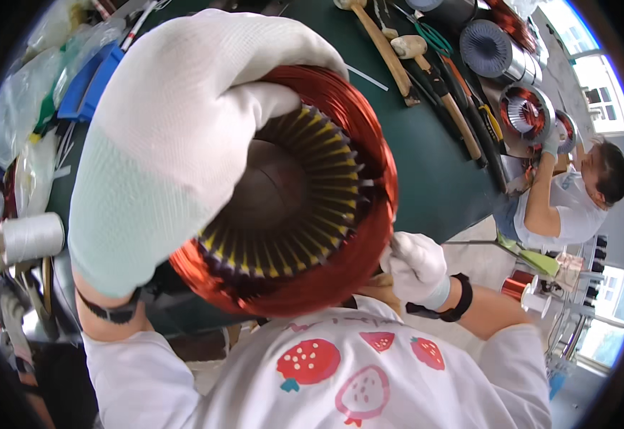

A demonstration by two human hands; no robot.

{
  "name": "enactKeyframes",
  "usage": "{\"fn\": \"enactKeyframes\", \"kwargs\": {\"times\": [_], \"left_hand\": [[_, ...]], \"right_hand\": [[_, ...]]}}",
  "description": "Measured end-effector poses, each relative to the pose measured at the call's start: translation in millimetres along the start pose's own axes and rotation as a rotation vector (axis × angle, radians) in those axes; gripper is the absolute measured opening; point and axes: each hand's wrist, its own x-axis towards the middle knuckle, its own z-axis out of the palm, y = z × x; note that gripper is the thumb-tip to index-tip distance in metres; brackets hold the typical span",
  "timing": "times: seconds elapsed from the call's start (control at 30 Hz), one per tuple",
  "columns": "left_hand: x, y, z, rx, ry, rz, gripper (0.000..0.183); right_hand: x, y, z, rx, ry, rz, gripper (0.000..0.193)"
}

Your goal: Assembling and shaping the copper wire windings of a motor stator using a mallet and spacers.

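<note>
A motor stator (382, 161) with thick red copper windings is tilted up in front of me, its round bore facing the camera. Yellow slot liners ring the dark inner opening. My left hand (183, 107), in a white knit glove, reaches over the stator and grips the top of the winding, with the fingers curled over the coil edge. Against the lower right of the windings sits my gloved right hand (419, 268), its fingers closed. What those fingers hold, if anything, is hidden.
Mallets (426, 71), green-handled scissors (433, 36) and other tools lie on the green table (440, 182) at the right. Beyond them stands a metal stator core (487, 50). A blue tray (90, 86) and a white thread spool (33, 237) are at left. A co-worker (569, 193) handles another stator.
</note>
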Motion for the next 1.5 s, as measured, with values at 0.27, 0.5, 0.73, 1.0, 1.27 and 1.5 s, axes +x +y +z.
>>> {"fn": "enactKeyframes", "kwargs": {"times": [0.27, 0.5, 0.73, 1.0, 1.27, 1.5], "left_hand": [[-18.2, 24.4, 1.2, 0.560, 0.412, 0.202, 0.032], [-51.0, 67.5, 68.1, 0.892, 0.262, 0.356, 0.021], [-107.9, 41.3, 16.6, 0.826, 0.151, 0.383, 0.020], [-109.9, 33.1, 19.4, 0.675, 0.132, 0.354, 0.028], [-98.0, 53.9, 72.3, 0.772, 0.298, 0.233, 0.035], [-88.4, 51.0, 91.3, 0.690, 0.394, 0.194, 0.036]], "right_hand": [[37.0, -23.1, -43.2, 0.038, -0.059, 0.088, 0.065], [33.2, -53.3, -62.5, -0.051, -0.069, 0.137, 0.052], [-44.5, -71.9, -90.3, -0.139, -0.007, 0.348, 0.048], [-30.1, -89.7, -65.5, -0.036, -0.127, 0.190, 0.055], [-5.4, -110.4, -83.5, -0.488, -0.214, 0.206, 0.062], [5.8, -115.8, -88.8, -0.675, -0.223, 0.209, 0.063]]}}
